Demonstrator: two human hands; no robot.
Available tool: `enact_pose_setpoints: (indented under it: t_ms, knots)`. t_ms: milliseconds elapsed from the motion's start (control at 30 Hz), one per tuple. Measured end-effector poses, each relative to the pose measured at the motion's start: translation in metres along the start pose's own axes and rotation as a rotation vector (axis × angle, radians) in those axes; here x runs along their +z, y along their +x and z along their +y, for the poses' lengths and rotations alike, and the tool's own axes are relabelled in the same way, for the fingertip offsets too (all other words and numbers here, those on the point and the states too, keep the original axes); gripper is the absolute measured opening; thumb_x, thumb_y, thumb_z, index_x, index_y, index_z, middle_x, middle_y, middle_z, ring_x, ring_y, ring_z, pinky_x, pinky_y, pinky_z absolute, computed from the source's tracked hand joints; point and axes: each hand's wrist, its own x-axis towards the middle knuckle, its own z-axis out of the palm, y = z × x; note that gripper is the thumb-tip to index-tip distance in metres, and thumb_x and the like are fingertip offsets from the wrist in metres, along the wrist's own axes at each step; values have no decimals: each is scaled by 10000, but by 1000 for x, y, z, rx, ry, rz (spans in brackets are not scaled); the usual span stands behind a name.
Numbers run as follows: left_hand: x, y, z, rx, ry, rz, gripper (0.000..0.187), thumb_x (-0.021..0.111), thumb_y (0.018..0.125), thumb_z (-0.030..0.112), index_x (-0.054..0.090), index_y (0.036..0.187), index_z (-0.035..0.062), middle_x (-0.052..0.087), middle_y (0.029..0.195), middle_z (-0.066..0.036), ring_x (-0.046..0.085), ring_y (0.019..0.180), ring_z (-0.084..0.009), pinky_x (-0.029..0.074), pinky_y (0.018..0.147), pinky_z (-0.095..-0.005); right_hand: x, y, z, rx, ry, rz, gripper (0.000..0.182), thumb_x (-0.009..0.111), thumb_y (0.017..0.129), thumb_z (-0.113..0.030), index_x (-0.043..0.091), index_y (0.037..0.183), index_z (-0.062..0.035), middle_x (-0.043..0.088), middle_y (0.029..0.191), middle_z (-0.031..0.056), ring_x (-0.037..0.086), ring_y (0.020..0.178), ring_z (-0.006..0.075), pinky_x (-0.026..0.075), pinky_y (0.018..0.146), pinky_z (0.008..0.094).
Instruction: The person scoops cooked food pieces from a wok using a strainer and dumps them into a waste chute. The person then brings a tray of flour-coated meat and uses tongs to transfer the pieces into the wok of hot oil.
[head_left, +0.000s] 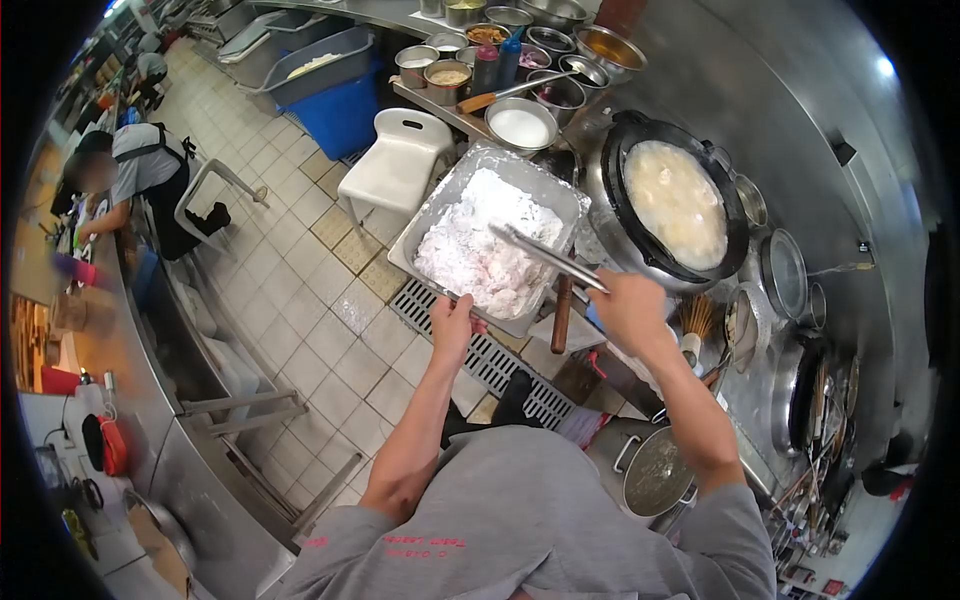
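My left hand [456, 322] grips the near rim of a square metal pan [428, 212]. Inside lies a heap of white flour [490, 200] with pinkish, flour-coated pieces [505, 275] that look like raw meat. Metal tongs [555, 258] are closed in my right hand [632, 312], and their tips reach into the flour. Whether the tips hold a piece cannot be made out. Right of the pan, a black-rimmed wok [735, 225] holds pale, foaming liquid [672, 205]. A wooden handle [562, 318] sticks out beside the pan.
A white stool [396, 160] stands behind the pan. Bowls and tubs line the back counter, with a bowl of white powder [520, 125] nearest. A large pot [660, 470] sits low at my right. Another person [150, 165] leans over a counter at far left.
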Motion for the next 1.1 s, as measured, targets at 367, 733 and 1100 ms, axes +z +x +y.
enact_pose_setpoints:
  t_ms: [367, 733, 1100]
  knots:
    - [6, -3, 4, -36, 25, 34, 145, 521, 892, 143, 502, 917, 1, 582, 705, -99, 558, 526, -156, 465, 443, -279, -90, -33, 146, 480, 179, 361, 354, 672, 784, -302, 684, 1029, -47, 668, 830, 203, 652, 786, 354, 486, 694, 396]
    - [5, -2, 6, -35, 13, 4, 138, 514, 885, 125, 501, 926, -6, 569, 664, -93, 550, 506, -157, 460, 438, -278, -47, -25, 279, 838, -120, 202, 375, 672, 756, -360, 696, 1017, -92, 671, 1010, 178, 634, 960, 348, 498, 806, 429]
    - [5, -2, 7, -42, 23, 12, 149, 516, 892, 140, 511, 940, -1, 576, 693, -88, 551, 532, -153, 453, 436, -275, -49, 14, 305, 994, -187, 335, 362, 559, 794, -327, 671, 1019, -67, 659, 1003, 224, 627, 960, 387, 499, 819, 451]
